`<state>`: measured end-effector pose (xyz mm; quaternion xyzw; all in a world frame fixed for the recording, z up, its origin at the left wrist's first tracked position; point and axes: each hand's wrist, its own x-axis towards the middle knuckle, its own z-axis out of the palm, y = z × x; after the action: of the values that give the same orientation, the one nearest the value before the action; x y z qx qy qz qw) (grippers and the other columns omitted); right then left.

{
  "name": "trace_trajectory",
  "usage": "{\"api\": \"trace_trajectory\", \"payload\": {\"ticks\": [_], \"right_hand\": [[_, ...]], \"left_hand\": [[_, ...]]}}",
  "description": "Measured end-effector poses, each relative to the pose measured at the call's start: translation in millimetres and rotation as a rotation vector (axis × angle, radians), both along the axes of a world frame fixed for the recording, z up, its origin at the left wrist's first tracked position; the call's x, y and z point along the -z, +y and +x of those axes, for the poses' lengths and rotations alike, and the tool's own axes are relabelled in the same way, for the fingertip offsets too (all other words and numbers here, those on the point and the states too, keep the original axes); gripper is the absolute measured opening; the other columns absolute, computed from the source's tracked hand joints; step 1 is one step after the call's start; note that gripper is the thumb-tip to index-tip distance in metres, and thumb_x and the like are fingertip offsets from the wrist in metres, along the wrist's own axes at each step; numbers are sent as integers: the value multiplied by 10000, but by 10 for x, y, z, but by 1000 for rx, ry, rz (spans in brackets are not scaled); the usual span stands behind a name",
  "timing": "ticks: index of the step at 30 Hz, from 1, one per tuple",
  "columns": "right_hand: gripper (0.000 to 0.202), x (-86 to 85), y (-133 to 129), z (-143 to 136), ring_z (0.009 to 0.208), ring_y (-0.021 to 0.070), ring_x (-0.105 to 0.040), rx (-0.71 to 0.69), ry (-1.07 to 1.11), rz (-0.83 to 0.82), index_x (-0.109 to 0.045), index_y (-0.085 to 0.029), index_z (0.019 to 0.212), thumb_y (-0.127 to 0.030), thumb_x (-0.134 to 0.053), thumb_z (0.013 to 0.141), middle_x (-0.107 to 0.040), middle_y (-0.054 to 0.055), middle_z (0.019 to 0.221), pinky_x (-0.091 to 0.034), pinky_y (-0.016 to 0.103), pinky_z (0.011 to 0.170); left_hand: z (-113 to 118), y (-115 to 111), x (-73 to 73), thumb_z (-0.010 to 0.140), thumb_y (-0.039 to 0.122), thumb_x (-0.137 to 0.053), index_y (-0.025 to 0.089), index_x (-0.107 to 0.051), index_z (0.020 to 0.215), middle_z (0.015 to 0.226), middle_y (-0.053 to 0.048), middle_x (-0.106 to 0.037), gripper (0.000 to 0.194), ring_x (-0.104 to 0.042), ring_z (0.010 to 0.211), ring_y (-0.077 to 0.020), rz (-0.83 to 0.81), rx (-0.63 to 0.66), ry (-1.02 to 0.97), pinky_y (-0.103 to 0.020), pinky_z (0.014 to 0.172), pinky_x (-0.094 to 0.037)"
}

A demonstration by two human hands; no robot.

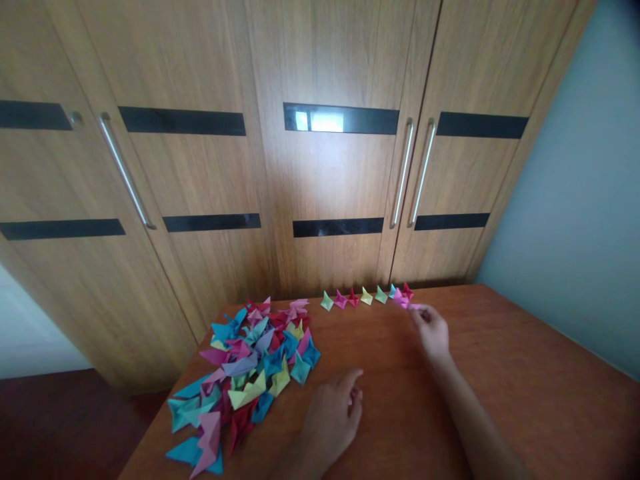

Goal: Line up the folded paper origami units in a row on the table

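Observation:
My right hand (433, 333) pinches a pink origami crane (403, 300) between thumb and fingertips, near the table's back edge. Behind it, partly covered, are a light blue crane (393, 291) and a red crane (408, 291). Further left in the same row stand a green crane (381, 295), a yellow crane (367, 296) and several others. Over the front of the table rests my left hand (331, 417), empty, its fingers loosely bent and apart. To its left lies a heap of folded paper cranes (255, 363) in blue, pink, red, yellow, green and lilac.
The brown wooden table (530, 387) reaches back to a wooden wardrobe (340, 180) with long metal handles (403, 173) and black strips. A pale blue wall (575, 220) borders the right side. Dark floor (50, 420) shows at the lower left.

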<state>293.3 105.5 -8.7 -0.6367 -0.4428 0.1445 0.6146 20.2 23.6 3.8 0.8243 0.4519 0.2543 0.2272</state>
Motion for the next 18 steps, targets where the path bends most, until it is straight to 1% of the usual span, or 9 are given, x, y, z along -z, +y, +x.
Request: {"api": "trace_trajectory", "payload": {"ticks": [2, 4, 5, 8, 11, 14, 18], "right_hand": [[481, 93, 131, 294, 736, 220, -617, 192, -130, -117, -641, -123, 901, -557, -494, 754, -688, 116, 818, -452, 285, 661], [439, 152, 247, 536, 773, 220, -633, 302, -284, -307, -639, -143, 942, -508, -451, 787, -694, 111, 854, -458, 279, 686], [412, 168, 298, 630, 799, 233, -636, 327, -312, -364, -641, -149, 949, -481, -461, 786, -694, 116, 868, -460, 290, 699], [367, 192, 433, 807, 860, 291, -633, 353, -357, -499, -645, -175, 960, -449, -482, 779, -687, 135, 892, -468, 350, 710], [370, 219, 568, 873, 891, 339, -625, 357, -392, -625, -647, -191, 983, -452, -475, 785, -672, 166, 917, -477, 404, 693], [401, 246, 708, 897, 925, 349, -618, 362, -426, -722, -634, -190, 1033, -460, -439, 810, -655, 185, 953, -482, 430, 705], [425, 254, 848, 907, 959, 354, -607, 357, -485, -808, -614, -143, 1057, -443, -411, 834, -640, 208, 973, -480, 456, 741]], "left_hand": [[31, -2, 27, 821, 169, -452, 245, -589, 1130, 975, -26, -680, 346, -618, 788, -154, -29, 44, -13, -254, 742, -451], [35, 33, 44, 822, 179, -451, 235, -621, 1067, 911, -20, -687, 303, -610, 739, -144, -69, 46, -52, -239, 702, -444], [31, 57, 53, 827, 187, -445, 228, -631, 1042, 849, -14, -688, 287, -606, 711, -141, -98, 33, -77, -233, 675, -439], [17, 117, 82, 826, 197, -443, 220, -652, 982, 739, 5, -674, 262, -599, 661, -132, -182, 10, -147, -213, 610, -419], [15, 138, 101, 804, 186, -460, 223, -668, 938, 732, 10, -669, 250, -593, 647, -126, -213, 8, -165, -204, 590, -406], [20, 139, 98, 799, 183, -462, 226, -674, 919, 737, 10, -665, 247, -592, 662, -125, -209, -1, -167, -204, 606, -402], [23, 143, 67, 793, 173, -464, 221, -679, 888, 719, 8, -659, 240, -589, 666, -127, -210, -4, -138, -208, 610, -389]]}}
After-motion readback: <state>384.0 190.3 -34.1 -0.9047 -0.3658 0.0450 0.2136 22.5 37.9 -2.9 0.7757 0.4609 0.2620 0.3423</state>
